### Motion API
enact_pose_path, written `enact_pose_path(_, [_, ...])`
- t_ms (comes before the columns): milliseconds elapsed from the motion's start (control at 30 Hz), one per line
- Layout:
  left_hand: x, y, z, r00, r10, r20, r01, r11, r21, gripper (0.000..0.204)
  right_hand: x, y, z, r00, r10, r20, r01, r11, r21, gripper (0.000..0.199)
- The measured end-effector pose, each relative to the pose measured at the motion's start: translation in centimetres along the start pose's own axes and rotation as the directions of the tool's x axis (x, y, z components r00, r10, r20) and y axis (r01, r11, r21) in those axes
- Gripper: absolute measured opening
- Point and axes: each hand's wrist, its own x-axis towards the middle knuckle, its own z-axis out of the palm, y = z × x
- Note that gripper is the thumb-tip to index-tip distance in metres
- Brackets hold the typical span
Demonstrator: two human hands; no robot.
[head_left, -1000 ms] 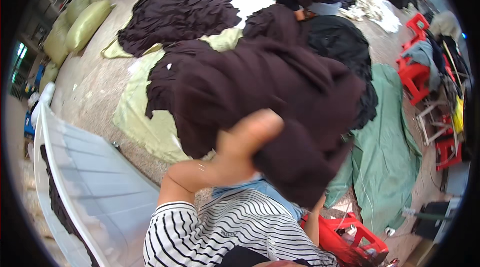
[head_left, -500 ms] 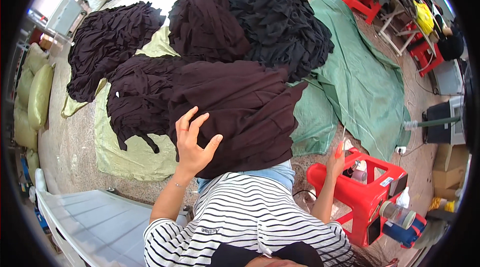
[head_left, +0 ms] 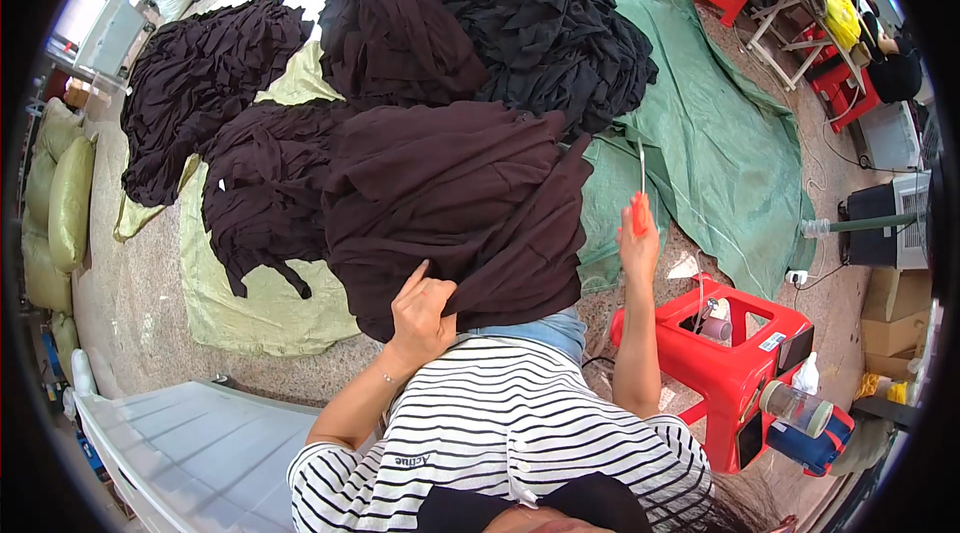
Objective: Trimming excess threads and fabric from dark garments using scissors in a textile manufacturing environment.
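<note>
Dark brown fabric: limp, heaped in loose, creased folds across the person's lap. Orange-handled tool: slim, straight pale shaft pointing forward, held right of the fabric, apart from it.

Your black-striped white fabric shirt is bearing one dark word; the red plastic stool is carrying an unreadable rectangular white label.

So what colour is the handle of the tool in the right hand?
The handle is orange-red, seen best in the head view.

Fabric central, container left, stool right, heaps behind
</note>
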Motion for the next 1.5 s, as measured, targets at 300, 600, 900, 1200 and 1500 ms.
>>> enact_pose_path(300, [1.9,2.5,2.1,1.000,-0.015,-0.004,0.016,0.995,0.095,0.050,11.7,-2.8,5.7,0.916,0.041,0.399,-0.171,0.940,0.296,0.045])
enact_pose_path(600, [6.2,3.4,1.6,1.000,0.000,0.012,-0.001,0.999,0.051,0.084,7.3,-14.3,-1.4,0.860,-0.295,0.417,0.134,0.918,0.373,0.063])
enact_pose_path(900, [7.7,4.9,-1.8,0.707,-0.101,0.700,0.104,0.994,0.038,0.105,-1.6,-26.4,-18.5,0.746,-0.584,-0.319,0.657,0.565,0.500,0.045])
enact_pose_path(1200, [9.8,2.2,-16.0,0.970,-0.205,0.128,0.202,0.979,0.037,0.032,4.4,-23.4,-14.3,0.868,-0.470,-0.160,0.473,0.686,0.553,0.055])
enact_pose_path(1500, [15.4,6.5,-25.1,0.751,0.584,-0.308,-0.200,0.647,0.736,0.039,2.1,-30.3,-12.2,0.753,-0.619,-0.223,0.596,0.498,0.630,0.033])
